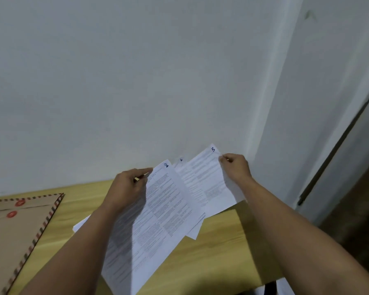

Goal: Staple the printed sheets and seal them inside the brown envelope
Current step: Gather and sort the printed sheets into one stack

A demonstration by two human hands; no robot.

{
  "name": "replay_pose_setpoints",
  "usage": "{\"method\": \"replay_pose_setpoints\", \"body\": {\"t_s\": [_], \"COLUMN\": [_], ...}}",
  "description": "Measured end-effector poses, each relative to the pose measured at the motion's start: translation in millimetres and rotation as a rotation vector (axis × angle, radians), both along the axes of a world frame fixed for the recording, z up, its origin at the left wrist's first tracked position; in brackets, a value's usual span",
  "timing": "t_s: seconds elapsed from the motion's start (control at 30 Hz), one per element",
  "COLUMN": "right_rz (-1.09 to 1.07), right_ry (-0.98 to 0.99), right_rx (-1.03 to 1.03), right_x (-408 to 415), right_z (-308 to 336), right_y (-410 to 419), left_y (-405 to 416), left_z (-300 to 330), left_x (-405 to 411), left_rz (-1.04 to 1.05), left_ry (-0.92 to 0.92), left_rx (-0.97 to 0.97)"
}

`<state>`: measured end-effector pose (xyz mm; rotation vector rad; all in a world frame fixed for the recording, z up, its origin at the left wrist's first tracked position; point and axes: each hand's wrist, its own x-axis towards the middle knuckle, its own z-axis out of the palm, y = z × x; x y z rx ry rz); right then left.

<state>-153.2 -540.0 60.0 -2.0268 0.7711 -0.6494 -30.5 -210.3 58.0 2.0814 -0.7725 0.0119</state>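
Here, nearest the camera, two bare forearms reach forward over the wooden table (222, 241), which serves as the landmark. Above the table's middle, the printed sheets (168, 207) are held fanned out and lifted off the surface, their lower ends hanging toward the near edge. The left hand (127, 188) grips the fan's left side near the top, thumb and fingers pressed together on the page marked with a blue handwritten number at its corner. The right hand (235, 167) pinches the top right corner of the rearmost page, numbered 5, above the table's far right part. Between those two pages another numbered corner peeks out; its digit is too blurred to read. One more white sheet (81, 225) lies flat on the table beneath the left forearm. On the table's left end lies the brown envelope (15, 231), with a striped border and two red button closures, well apart from the sheets. Behind the table's far edge rises a plain white wall (136, 81).
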Motion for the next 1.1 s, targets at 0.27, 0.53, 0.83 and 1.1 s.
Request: {"method": "replay_pose_setpoints", "body": {"t_s": [0.27, 0.53, 0.83, 1.1], "right_rz": [0.339, 0.583, 0.654, 0.731], "right_ry": [-0.213, -0.154, -0.178, -0.132], "right_rx": [0.081, 0.241, 0.26, 0.329], "right_x": [-1, -11, -21, -10], "right_z": [68, 101, 122, 138], "right_y": [59, 114, 156, 162], "left_y": [16, 36, 55, 74], "left_z": [56, 95, 111, 131], "left_x": [-28, -53, -66, -60], "left_rz": [-0.015, 0.014, 0.111, 0.046], "left_ry": [-0.088, -0.136, -0.13, -0.046], "left_rx": [-0.091, -0.143, -0.2, -0.198]}}
